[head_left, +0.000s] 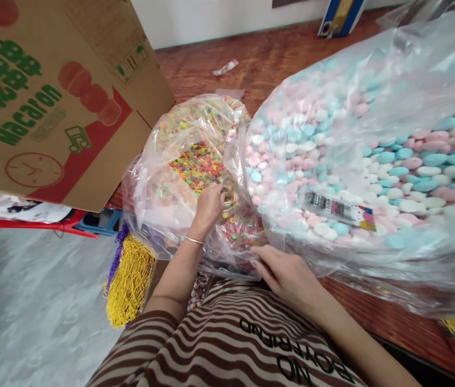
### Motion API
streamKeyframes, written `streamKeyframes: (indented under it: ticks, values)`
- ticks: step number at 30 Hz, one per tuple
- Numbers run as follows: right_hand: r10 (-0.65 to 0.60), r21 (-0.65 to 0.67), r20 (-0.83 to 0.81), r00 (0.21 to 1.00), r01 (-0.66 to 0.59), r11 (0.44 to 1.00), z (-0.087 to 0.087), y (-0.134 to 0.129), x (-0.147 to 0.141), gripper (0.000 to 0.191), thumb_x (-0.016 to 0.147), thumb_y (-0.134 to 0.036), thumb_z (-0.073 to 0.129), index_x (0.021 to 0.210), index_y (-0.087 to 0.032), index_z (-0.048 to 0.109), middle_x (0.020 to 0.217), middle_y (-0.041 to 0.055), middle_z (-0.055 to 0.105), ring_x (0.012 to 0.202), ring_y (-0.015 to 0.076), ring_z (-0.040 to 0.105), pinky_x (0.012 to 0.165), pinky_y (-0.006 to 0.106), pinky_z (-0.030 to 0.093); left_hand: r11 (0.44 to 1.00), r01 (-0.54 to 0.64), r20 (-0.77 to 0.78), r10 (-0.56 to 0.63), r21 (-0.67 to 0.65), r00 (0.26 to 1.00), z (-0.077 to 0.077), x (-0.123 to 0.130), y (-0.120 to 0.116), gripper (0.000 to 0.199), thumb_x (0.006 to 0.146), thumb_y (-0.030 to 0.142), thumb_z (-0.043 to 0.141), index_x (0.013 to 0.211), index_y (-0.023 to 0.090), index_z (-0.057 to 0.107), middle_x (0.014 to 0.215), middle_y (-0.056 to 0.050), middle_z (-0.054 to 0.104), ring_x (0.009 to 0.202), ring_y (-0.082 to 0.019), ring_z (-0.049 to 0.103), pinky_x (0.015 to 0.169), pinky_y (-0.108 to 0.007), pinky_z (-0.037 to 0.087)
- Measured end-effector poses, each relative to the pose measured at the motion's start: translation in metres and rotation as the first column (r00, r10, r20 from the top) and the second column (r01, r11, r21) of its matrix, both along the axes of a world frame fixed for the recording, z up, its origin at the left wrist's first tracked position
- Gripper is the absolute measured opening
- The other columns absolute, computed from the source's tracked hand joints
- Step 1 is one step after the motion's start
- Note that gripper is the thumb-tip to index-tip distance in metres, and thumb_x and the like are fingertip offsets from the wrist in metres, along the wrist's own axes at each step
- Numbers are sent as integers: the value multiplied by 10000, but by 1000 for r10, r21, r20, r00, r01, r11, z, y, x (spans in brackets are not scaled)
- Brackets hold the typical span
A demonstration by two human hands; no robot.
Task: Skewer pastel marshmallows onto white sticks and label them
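My left hand [211, 203] reaches into an open clear plastic bag [150, 177] filled with small ring-shaped pieces [201, 164] in red, orange, yellow and green. Its fingers are curled together at the pieces, and what they hold is hidden. At the near side of that bag, my right hand [287, 274] has thumb and fingers closed on the edge of the plastic. A larger clear bag [291, 102] of pink, blue and white oval pieces [408, 166] lies to the right. On top of it rests a small printed packet [340, 209].
A big cardboard box [50, 107] printed "Macaron" stands at the left on the reddish wooden table [211, 45]. Yellow bead strands [130, 279] hang below it beside purple ones. A small wrapper [225, 67] and a blue box [342, 17] lie toward the back.
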State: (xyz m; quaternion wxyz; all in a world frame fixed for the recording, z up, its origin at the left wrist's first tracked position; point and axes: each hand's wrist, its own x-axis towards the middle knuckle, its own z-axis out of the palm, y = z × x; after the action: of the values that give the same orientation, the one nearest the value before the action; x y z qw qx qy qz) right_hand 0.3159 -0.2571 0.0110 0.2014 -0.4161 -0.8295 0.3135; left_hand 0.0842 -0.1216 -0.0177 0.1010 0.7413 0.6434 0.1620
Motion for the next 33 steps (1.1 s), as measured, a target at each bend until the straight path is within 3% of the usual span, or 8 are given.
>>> streamKeyframes:
  ticks: [4, 10, 16, 20, 22, 25, 29, 33]
  values:
    - [-195, 175, 272, 943, 150, 973, -10, 8, -8, 345, 1012, -207, 459, 1333, -189, 585, 914, 89, 763, 675, 194, 689, 531, 278, 351, 996, -34, -81, 27, -82, 996, 2, 8, 5, 165, 899, 185, 573, 826, 180, 721, 910, -104, 699, 911, -244, 639, 834, -353, 462]
    - [-383, 312, 473, 793, 256, 915, -13, 8, 3, 221, 1022, -256, 478, 983, -183, 683, 813, 78, 744, 622, 180, 662, 518, 299, 192, 996, -81, 16, 81, 25, 997, -1, 8, -3, 136, 883, 170, 592, 825, 195, 712, 890, -76, 710, 878, -225, 643, 826, -337, 464]
    - [-274, 145, 540, 796, 232, 962, -1, 8, 11, 218, 1008, -221, 469, 932, -192, 670, 842, 47, 748, 679, 165, 664, 528, 297, 161, 970, -205, 187, 179, 132, 966, -5, 2, -12, 127, 886, 164, 613, 818, 194, 716, 859, -62, 713, 863, -211, 649, 826, -330, 479]
    - [-169, 12, 601, 781, 203, 979, 8, 9, 13, 220, 1006, -243, 463, 991, -203, 678, 887, 46, 765, 675, 171, 662, 524, 307, 143, 951, -260, 414, 171, 168, 894, 13, 4, -26, 89, 872, 194, 652, 841, 190, 735, 854, -46, 730, 842, -188, 658, 806, -317, 499]
    - [-131, -14, 607, 784, 176, 984, 10, 8, 14, 239, 1017, -252, 443, 1008, -213, 679, 892, 45, 764, 663, 171, 655, 527, 308, 143, 981, -179, 573, 108, 70, 812, 26, 13, -40, 72, 860, 234, 687, 862, 190, 744, 840, -33, 736, 786, -168, 665, 743, -295, 515]
    - [-78, -20, 589, 804, 112, 994, 10, 5, 14, 231, 1015, -235, 445, 1033, -219, 675, 902, 47, 754, 673, 171, 655, 535, 306, 152, 984, 157, 662, -60, -87, 747, 38, 36, -61, 71, 860, 244, 701, 871, 200, 755, 819, -21, 743, 749, -155, 671, 709, -281, 528]
    - [-38, -16, 571, 820, 58, 998, 12, -1, 15, 210, 1008, -213, 462, 1049, -204, 668, 904, 59, 740, 698, 171, 664, 546, 306, 166, 903, 393, 433, -289, -172, 854, 29, 63, -76, 108, 862, 151, 682, 802, 197, 759, 800, -26, 738, 770, -161, 665, 736, -288, 504]
    - [-61, -8, 571, 819, 80, 997, 11, -6, 19, 219, 1012, -186, 440, 1005, -191, 659, 888, 61, 734, 670, 153, 645, 544, 300, 180, 897, 405, 318, -337, -178, 886, 18, 63, -75, 198, 916, 115, 596, 921, 199, 776, 839, -41, 744, 822, -177, 676, 764, -296, 499]
